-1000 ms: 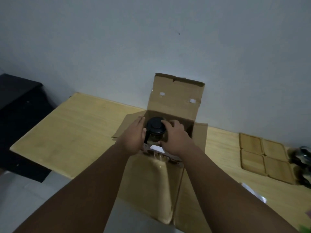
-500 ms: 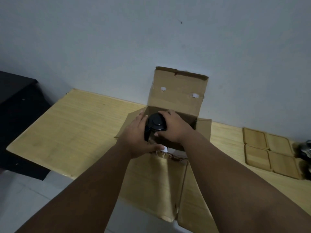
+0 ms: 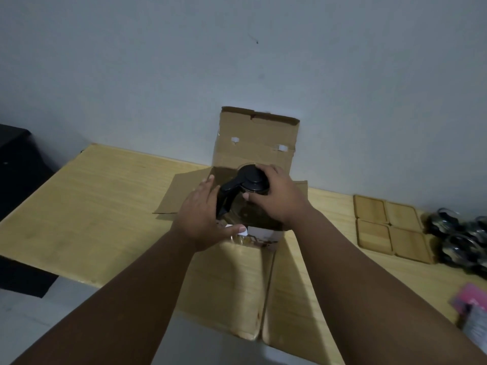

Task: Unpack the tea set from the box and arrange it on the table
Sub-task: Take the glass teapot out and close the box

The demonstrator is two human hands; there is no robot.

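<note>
An open cardboard box [image 3: 257,139] stands on the wooden table [image 3: 92,206] against the wall, its flaps spread out. A glass teapot [image 3: 238,206] with a black lid and black handle is partly raised out of the box. My right hand [image 3: 276,197] grips the lid from above and the right. My left hand [image 3: 201,216] cups the teapot's left side beside the handle, thumb stretched under it. The pot's lower part is hidden by my hands and the box.
Several wooden coasters [image 3: 390,227] lie in a square at the right. Dark glass cups [image 3: 461,241] are clustered beyond them at the right edge. A pink and white packet [image 3: 471,309] lies at the lower right. A black cabinet [image 3: 18,164] stands left of the table.
The teapot has risen higher out of the box, so its handle now shows. My right hand has shifted over the lid; my left hand stays on the pot's left side.
</note>
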